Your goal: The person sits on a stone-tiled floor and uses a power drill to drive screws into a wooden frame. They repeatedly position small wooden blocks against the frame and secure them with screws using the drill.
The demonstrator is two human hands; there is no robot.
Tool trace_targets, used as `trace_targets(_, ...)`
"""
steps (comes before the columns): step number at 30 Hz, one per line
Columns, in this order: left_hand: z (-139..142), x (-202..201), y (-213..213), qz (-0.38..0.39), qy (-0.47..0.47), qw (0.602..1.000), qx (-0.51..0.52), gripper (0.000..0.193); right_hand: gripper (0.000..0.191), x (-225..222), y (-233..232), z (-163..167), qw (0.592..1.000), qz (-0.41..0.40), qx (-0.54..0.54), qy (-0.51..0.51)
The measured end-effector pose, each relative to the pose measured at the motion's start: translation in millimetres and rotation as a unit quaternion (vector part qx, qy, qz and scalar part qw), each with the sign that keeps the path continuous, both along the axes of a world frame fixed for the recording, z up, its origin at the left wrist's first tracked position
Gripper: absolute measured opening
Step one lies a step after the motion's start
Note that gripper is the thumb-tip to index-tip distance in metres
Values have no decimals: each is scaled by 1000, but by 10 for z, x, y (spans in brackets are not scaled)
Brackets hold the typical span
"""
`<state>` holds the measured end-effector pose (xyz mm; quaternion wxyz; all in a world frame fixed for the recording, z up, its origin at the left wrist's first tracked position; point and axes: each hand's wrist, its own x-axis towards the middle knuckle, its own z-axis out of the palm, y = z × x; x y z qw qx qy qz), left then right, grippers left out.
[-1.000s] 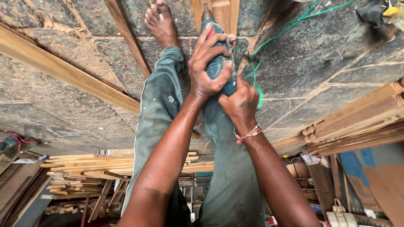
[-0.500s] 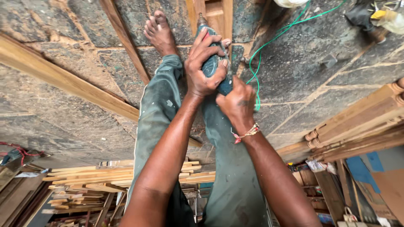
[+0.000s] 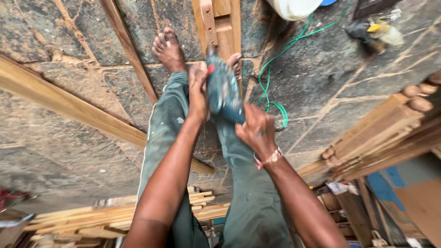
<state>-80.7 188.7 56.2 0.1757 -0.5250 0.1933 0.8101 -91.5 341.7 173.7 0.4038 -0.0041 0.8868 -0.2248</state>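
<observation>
I stand barefoot on a stone floor and look down my green trousers. Both hands hold a teal power drill that points down at a pale wooden frame piece lying on the floor. My left hand grips the drill's left side. My right hand, with a beaded bracelet on the wrist, holds the rear handle from below. My right foot rests on the frame piece, partly hidden behind the drill. My left foot stands on the floor beside it.
A green cable loops across the floor to the right. A long plank and a thinner strip lie at the left. Turned wooden pieces are stacked at the right, cut laths at the bottom, a white bucket at the top.
My left hand slid off the drill's top to its left side, uncovering the body. My right hand dropped lower on the handle. The view has shifted slightly.
</observation>
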Motion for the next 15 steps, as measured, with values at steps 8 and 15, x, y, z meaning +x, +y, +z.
trace_targets(8,-77,152,-326,-98,-62,967,225,45,75,-411,-13,484,980,-151,29,-127)
trace_targets(15,-196,-292,-631,-67,-61,962,257,45,128,-1323,418,-843,955,-241,132,107)
